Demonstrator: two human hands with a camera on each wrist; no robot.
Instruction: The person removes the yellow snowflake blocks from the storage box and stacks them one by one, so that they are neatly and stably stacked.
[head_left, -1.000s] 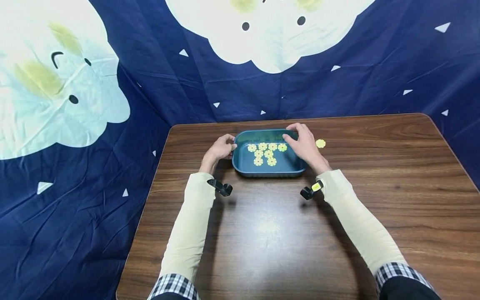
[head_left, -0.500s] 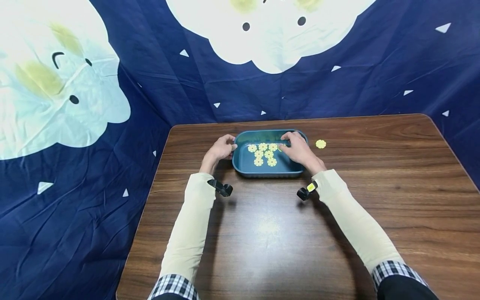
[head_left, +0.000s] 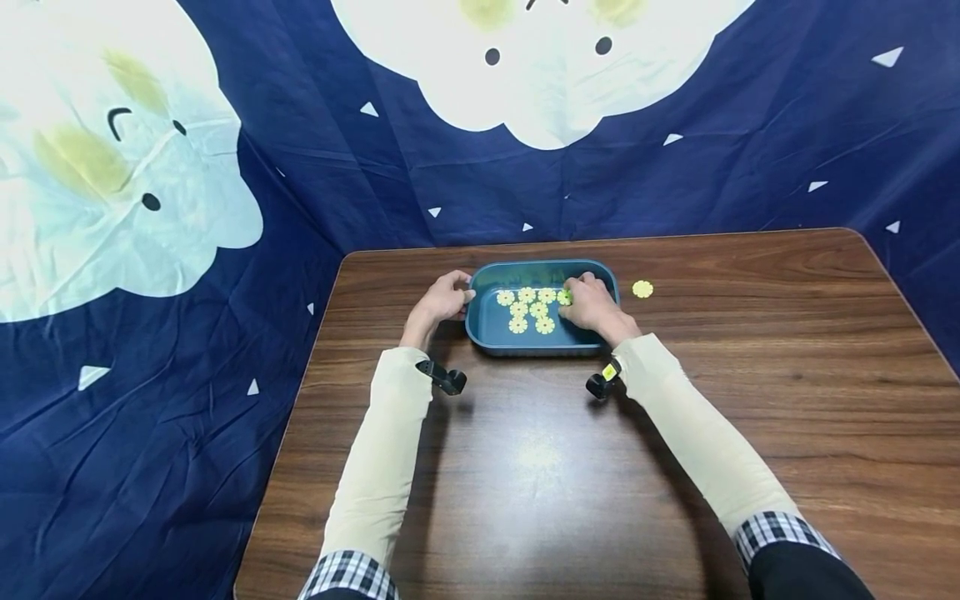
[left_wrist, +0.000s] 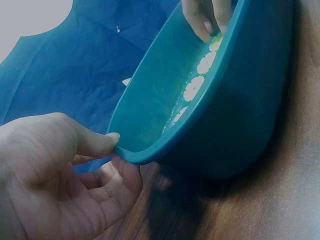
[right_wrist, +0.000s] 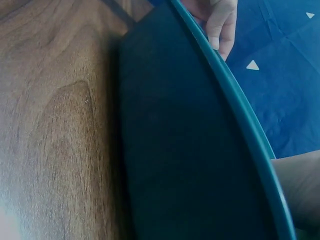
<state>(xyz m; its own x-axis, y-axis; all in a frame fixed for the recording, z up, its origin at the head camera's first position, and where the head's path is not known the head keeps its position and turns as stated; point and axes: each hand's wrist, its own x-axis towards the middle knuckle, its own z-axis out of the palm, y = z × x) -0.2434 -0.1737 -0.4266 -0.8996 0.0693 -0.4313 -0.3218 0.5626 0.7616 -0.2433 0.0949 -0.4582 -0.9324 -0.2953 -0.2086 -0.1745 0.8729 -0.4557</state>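
Observation:
A blue-green rectangular tub [head_left: 540,349] with rounded corners sits on the table. My left hand [head_left: 441,302] pinches its left rim between thumb and fingers, as the left wrist view shows at close range. My right hand [head_left: 591,303] is down inside the tub, its thumb and fingertips round the rightmost yellow flower-shaped piece [head_left: 565,297]. Several more such flower pieces [head_left: 527,295] lie flat on the tub's floor to the left of that hand. In the right wrist view the tub's dark outer wall [right_wrist: 180,125] hides the right fingers.
One more yellow flower piece [head_left: 642,289] lies on the brown wooden table [head_left: 750,375], right of the tub. A dark blue cloth with white clouds [head_left: 465,175] hangs behind the table and along its left side.
My right hand has moved left and down from the tub's right rim to the rightmost flower piece, its fingers closing in. The left hand stays at the left rim.

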